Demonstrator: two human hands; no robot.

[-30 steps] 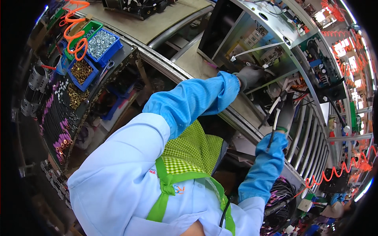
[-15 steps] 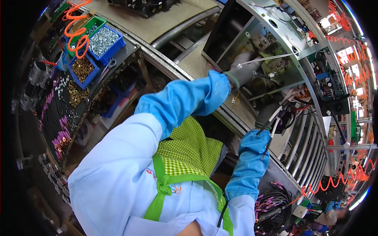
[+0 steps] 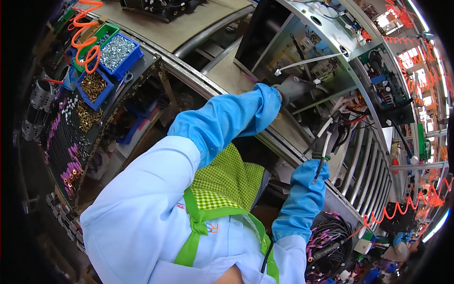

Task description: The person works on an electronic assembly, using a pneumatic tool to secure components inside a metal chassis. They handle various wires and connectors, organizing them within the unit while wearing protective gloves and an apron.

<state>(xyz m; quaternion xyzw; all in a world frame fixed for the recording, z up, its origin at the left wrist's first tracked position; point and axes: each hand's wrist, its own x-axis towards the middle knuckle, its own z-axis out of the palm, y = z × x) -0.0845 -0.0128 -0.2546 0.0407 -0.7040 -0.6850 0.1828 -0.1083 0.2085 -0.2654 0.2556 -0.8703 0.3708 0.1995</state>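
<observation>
My left hand (image 3: 294,91), in a grey glove, reaches into an open metal cabinet (image 3: 321,26). Its fingers blend into the cabinet's shaded inside, so their grip does not show. A white cable (image 3: 307,62) with a small plug crosses just above it. Lower down, by the cabinet's near right corner, my right hand (image 3: 326,143) wears a dark glove. It is closed around a bundle of cables, some with white sleeves (image 3: 326,143). One black cable end (image 3: 318,173) hangs over my blue sleeve. Circuit boards and wiring (image 3: 384,87) fill the cabinet's right side.
The cabinet stands on a conveyor with metal rollers (image 3: 362,168). To the left, a side table carries blue bins (image 3: 128,66) of screws and nuts, a green bin (image 3: 105,33) and black cables (image 3: 64,139) with purple ends. Orange coiled hoses (image 3: 87,47) hang nearby. More cables (image 3: 326,246) lie lower right.
My left hand has shifted slightly, and the white cable's plug now sits left of and above it. My right hand stays at the cables. The whole view has shifted a little.
</observation>
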